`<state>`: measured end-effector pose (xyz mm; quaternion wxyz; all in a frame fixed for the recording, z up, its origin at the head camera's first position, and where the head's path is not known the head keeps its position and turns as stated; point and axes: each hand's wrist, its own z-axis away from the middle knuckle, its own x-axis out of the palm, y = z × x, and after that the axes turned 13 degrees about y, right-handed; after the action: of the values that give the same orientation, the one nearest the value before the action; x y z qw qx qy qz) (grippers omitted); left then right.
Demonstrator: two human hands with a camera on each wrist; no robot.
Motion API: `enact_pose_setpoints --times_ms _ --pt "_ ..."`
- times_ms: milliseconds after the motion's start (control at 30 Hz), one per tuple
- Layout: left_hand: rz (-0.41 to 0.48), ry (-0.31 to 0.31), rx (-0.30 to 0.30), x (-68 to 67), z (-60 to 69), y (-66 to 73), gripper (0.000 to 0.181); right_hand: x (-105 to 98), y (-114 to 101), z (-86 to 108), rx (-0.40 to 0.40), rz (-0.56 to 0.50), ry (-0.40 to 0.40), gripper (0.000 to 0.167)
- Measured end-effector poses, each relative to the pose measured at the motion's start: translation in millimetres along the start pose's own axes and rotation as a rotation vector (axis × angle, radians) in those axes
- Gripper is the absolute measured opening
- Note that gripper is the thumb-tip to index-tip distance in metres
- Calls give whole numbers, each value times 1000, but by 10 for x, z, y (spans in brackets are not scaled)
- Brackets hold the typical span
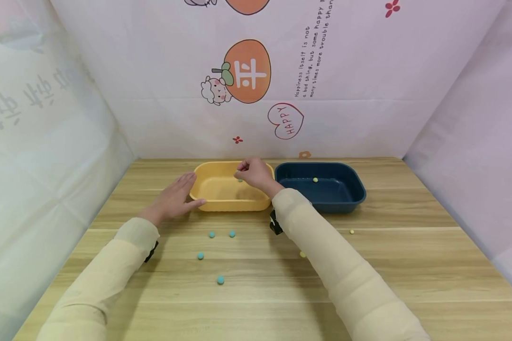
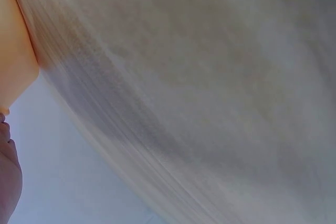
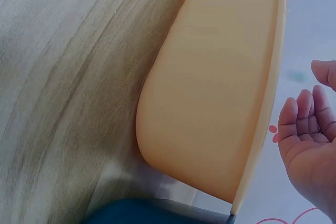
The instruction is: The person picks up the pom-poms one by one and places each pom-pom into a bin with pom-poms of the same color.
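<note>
Plainly, yellow tray (image 1: pixel 232 205), mouth upward, long axis left to right

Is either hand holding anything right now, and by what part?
Nothing visibly held: right hand has thumb and fingers parted; left hand just rests against the yellow tray.

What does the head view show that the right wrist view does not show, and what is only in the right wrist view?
Only the head view: four blue balls on the table and a pale yellow ball inside the navy tray.
Only the right wrist view: the palm side of the right hand.
Both: the right hand, the yellow tray, the navy tray and the table.
</note>
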<state>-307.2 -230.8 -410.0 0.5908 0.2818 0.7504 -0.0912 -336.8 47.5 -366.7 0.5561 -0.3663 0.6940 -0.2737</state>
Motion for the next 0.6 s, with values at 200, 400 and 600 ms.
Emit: enact_pose_setpoints --times_ms 200,400,600 --pt "-6 -1 -4 -1 -10 -6 96 -12 -5 11 -9 -11 -2 16" --pt "-6 -5 -6 3 -10 -7 96 -26 -21 22 -8 -22 -1 16" --pt "-2 -2 3 15 -14 -22 97 -81 -60 51 -41 -39 5 14"
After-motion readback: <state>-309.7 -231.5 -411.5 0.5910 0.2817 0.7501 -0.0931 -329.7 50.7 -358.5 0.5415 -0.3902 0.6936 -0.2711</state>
